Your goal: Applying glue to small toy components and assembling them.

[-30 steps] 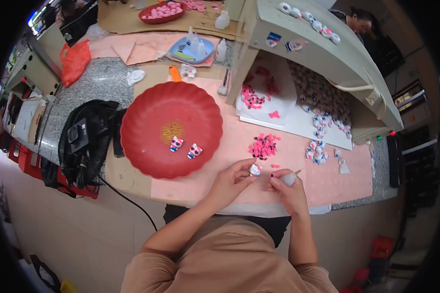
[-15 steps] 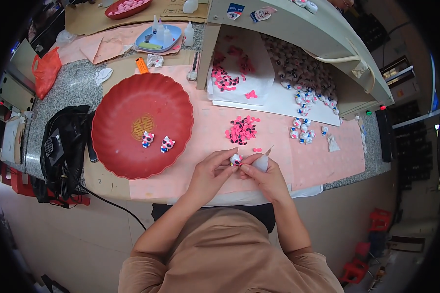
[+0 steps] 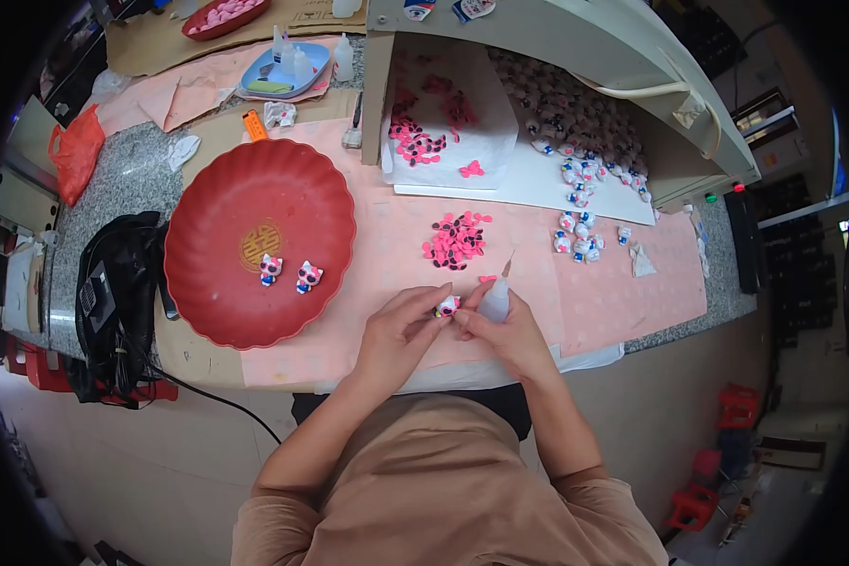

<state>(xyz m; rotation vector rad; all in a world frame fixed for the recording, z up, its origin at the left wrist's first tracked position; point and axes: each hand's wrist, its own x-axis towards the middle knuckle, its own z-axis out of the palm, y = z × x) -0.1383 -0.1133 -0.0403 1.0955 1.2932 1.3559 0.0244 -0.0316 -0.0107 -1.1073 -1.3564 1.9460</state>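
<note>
Left hand pinches a small white figure between thumb and fingers, held over the counter between both hands. Right hand: thumb and finger meet the figure's right side, with a translucent bottle clamped in the same grip. Can't tell if those fingertips also pinch a pink bit or just press.

Risks, my read: figure's tiny and mostly covered, so a crooked part could go unseen. Right grip does double duty; squeeze too hard and the bottle could dribble. Wet fingertips could smear the white.

Pointing: face looks turned back toward the person, crown away; too small to be sure. Figure's long axis: can't tell, body's hidden in the left grip. Bottle's axis runs away from the right grip, nozzle out and slightly right.

Outward: pink-and-black pieces heaped just beyond the grip; red bowl to its left with two figures; white figures farther right.
</note>
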